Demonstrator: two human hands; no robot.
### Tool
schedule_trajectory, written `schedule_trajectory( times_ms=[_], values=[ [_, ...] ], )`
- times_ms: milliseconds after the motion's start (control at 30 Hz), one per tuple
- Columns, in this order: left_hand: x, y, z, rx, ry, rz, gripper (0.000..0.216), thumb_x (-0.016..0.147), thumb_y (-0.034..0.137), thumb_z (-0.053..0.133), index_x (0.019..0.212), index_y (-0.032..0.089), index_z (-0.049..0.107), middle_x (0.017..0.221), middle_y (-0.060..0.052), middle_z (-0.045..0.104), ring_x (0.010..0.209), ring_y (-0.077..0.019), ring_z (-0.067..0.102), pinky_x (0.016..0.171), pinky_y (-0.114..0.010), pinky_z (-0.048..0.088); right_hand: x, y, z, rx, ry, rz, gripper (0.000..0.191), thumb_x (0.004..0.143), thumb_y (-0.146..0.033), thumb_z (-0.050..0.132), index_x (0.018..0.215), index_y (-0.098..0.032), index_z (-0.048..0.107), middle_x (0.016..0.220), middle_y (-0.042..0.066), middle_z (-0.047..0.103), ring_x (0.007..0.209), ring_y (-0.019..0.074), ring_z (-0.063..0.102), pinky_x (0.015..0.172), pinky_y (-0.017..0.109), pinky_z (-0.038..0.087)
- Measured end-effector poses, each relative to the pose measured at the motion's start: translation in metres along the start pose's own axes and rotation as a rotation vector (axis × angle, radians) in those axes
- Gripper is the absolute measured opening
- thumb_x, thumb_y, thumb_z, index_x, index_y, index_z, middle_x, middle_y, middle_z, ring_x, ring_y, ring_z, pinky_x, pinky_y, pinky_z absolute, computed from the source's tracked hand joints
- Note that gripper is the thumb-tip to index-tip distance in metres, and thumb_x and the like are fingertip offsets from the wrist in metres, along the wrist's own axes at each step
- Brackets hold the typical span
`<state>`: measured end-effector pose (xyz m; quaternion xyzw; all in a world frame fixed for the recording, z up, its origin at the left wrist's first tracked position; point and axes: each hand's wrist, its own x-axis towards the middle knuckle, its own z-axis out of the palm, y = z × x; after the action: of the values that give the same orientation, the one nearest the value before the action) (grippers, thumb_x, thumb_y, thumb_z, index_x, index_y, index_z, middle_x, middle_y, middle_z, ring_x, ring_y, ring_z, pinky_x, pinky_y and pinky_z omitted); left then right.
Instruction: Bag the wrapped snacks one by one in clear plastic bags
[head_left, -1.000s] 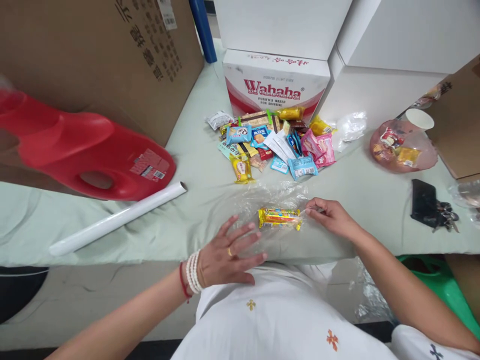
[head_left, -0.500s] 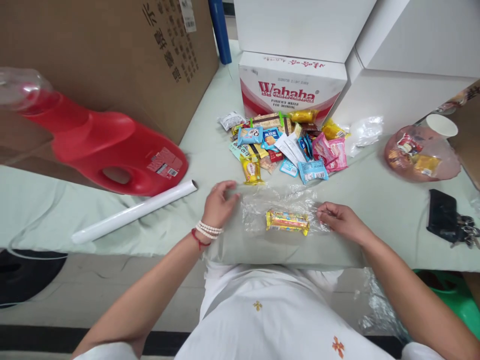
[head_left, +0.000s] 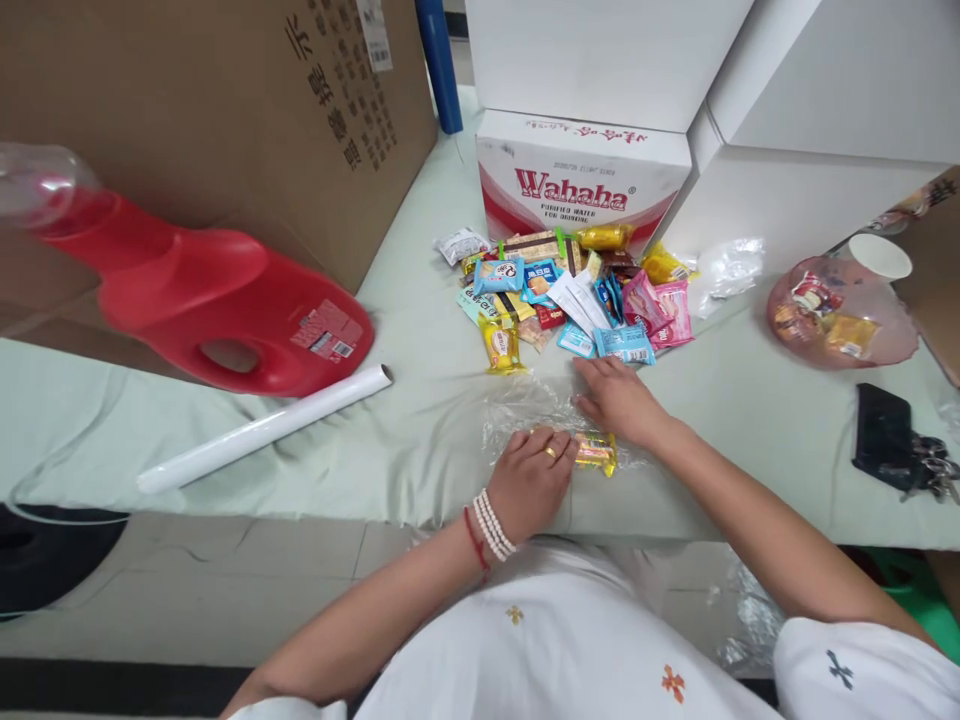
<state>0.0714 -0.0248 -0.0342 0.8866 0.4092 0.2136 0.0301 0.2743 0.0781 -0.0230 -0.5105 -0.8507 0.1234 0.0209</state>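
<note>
A yellow-wrapped snack bar (head_left: 598,452) lies on a crumpled clear plastic bag (head_left: 504,412) near the table's front edge. My left hand (head_left: 534,482) rests over the bar's left part, fingers bent around it and their tips partly hidden. Above the bag, my right hand (head_left: 621,402) is open, thumb and fingers apart. Its fingertips lie just below a light blue packet (head_left: 626,343), at the front of a heap of snacks; whether they touch it I cannot tell. A yellow packet (head_left: 501,342) sits at the heap's front left.
A Wahaha carton (head_left: 585,180) stands behind the heap. On the left are a red jug (head_left: 300,300) and a white tube (head_left: 270,428). On the right lie a pink translucent bowl (head_left: 892,345) holding packets, a paper cup (head_left: 880,257), and a black case (head_left: 883,430) with keys.
My left hand has moved right from beside the plastic bag onto the snack bar. My right hand has let go of the bag's right edge and moved left and up toward the heap.
</note>
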Motion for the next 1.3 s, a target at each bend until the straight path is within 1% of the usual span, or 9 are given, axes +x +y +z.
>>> schedule_trajectory(
  times_ms=[233,367,500,600,767,900,1000,1167,1300],
  values=[
    [-0.005,-0.007,0.016,0.011,-0.115,-0.070,0.033,0.102,0.021,0.049,0.129,0.026,0.067,0.127,-0.008,0.072,0.108,-0.0244,0.061,0.083,-0.041,0.042,0.005,0.000,-0.013,0.321,-0.052,-0.033,0.019,0.094,-0.017,0.056,0.095,-0.017,0.075,0.083,0.006,0.067,0.082,0.0204,0.062,0.080,0.029,0.043],
    [-0.005,-0.003,0.022,0.011,-0.030,-0.192,0.031,0.098,0.020,0.054,0.120,0.032,0.072,0.125,-0.010,0.070,0.107,-0.0265,0.060,0.087,-0.043,0.043,-0.040,-0.015,-0.019,0.314,0.006,-0.209,0.026,0.100,-0.021,0.048,0.107,-0.020,0.073,0.080,0.003,0.057,0.071,0.0163,0.055,0.065,0.026,0.038],
    [-0.015,-0.007,0.031,-0.134,0.059,-0.254,0.023,0.097,0.020,0.053,0.103,0.025,0.074,0.096,-0.010,0.069,0.088,-0.0226,0.060,0.078,-0.039,0.047,-0.080,-0.032,0.013,0.158,0.072,-0.332,0.043,0.101,-0.012,0.039,0.135,-0.025,0.062,0.084,0.004,0.056,0.074,0.0181,0.049,0.064,0.027,0.037],
    [-0.030,-0.018,0.022,-0.388,0.201,-0.284,0.023,0.093,0.017,0.050,0.098,0.023,0.071,0.101,-0.009,0.066,0.092,-0.0208,0.061,0.081,-0.037,0.051,-0.091,-0.036,0.034,0.053,0.100,-0.338,0.054,0.098,-0.004,0.039,0.143,-0.029,0.056,0.088,0.005,0.056,0.081,0.0205,0.048,0.067,0.029,0.039],
    [-0.023,-0.052,-0.006,-0.474,0.518,-0.780,0.025,0.099,0.031,0.042,0.113,0.022,0.061,0.114,-0.009,0.062,0.110,-0.0242,0.059,0.100,-0.044,0.049,-0.089,-0.039,0.037,-0.002,0.102,-0.390,0.049,0.097,-0.005,0.044,0.139,-0.022,0.062,0.088,0.007,0.056,0.081,0.0227,0.046,0.072,0.034,0.042],
    [-0.006,-0.066,-0.012,-0.270,0.170,-0.756,0.036,0.094,0.048,0.055,0.113,0.021,0.068,0.136,-0.015,0.058,0.138,-0.0361,0.043,0.117,-0.061,0.031,-0.086,-0.039,0.032,0.018,0.087,-0.372,0.047,0.098,-0.007,0.045,0.137,-0.023,0.064,0.088,0.008,0.055,0.081,0.0226,0.046,0.071,0.033,0.042],
    [-0.012,-0.058,-0.019,-0.235,-0.118,-0.618,0.021,0.081,0.041,0.071,0.086,0.021,0.071,0.131,-0.015,0.063,0.131,-0.0415,0.050,0.107,-0.063,0.041,-0.086,-0.037,0.029,0.034,0.055,-0.357,0.048,0.099,-0.006,0.044,0.138,-0.024,0.064,0.088,0.007,0.055,0.082,0.0218,0.048,0.071,0.032,0.042],
    [-0.017,-0.037,-0.034,-0.744,-0.160,-0.873,0.026,0.089,0.043,0.061,0.076,0.021,0.058,0.065,0.001,0.061,0.057,-0.0172,0.062,0.055,-0.029,0.050,-0.083,-0.035,0.031,0.170,0.016,-0.337,0.050,0.099,-0.007,0.041,0.140,-0.026,0.063,0.091,0.007,0.057,0.087,0.0225,0.049,0.074,0.032,0.043],
    [0.006,-0.018,-0.016,-0.854,-0.124,-0.792,0.025,0.096,0.040,0.054,0.091,0.019,0.066,0.070,-0.001,0.067,0.060,-0.0162,0.065,0.056,-0.027,0.050,-0.080,-0.037,0.036,0.200,0.033,-0.317,0.047,0.102,-0.010,0.038,0.138,-0.026,0.064,0.092,0.007,0.058,0.089,0.0230,0.049,0.077,0.033,0.045]
  ],
)
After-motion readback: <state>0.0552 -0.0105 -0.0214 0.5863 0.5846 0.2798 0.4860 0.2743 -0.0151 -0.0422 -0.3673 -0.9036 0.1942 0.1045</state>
